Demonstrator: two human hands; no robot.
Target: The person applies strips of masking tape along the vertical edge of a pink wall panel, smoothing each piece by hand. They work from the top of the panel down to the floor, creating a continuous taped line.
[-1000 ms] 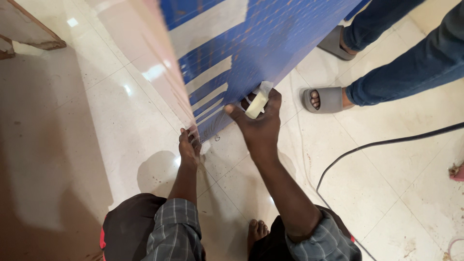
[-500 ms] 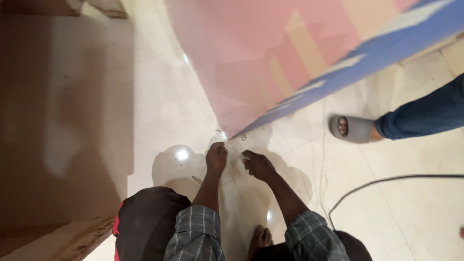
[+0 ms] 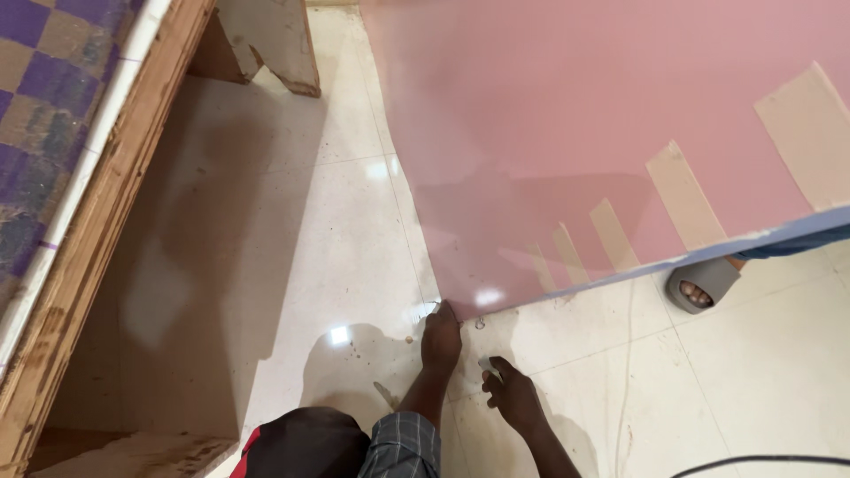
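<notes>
Pink panel [image 3: 567, 133] stands on edge on the tiled floor [image 3: 336, 221], its lower corner at the left hand [image 3: 441, 336], fingers pressed there. Right hand [image 3: 511, 394] lies just beside, loosely curled, apparently empty.

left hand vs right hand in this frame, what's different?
The left hand reaches further forward and touches the bottom corner of the pink panel; the right hand sits nearer the person, off the panel, low over the tiled floor. The left hand's fingers point ahead; the right's are curled. Both are bare, and neither is closed around anything.
</notes>
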